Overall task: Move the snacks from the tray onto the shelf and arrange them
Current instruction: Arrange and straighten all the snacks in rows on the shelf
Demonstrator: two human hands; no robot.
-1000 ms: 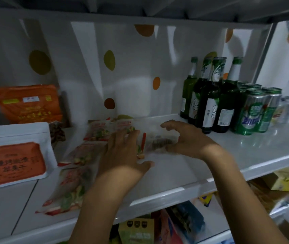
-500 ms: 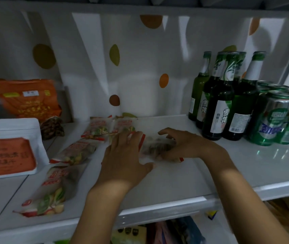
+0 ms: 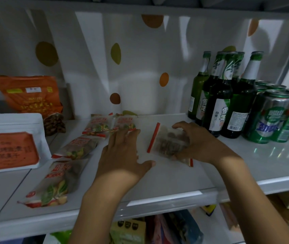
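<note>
Right hand [image 3: 199, 143] fingers curled round snack bag [image 3: 169, 143]; on shelf [image 3: 175, 175]

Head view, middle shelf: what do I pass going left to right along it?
White pouch with orange label → snack packets → left hand → clear red-edged bag, gripped by the right hand → green beer bottles → green cans.

Creased white back sheet [image 3: 94, 71] with orange, olive, brown dots [image 3: 164, 79]; dim light
</note>
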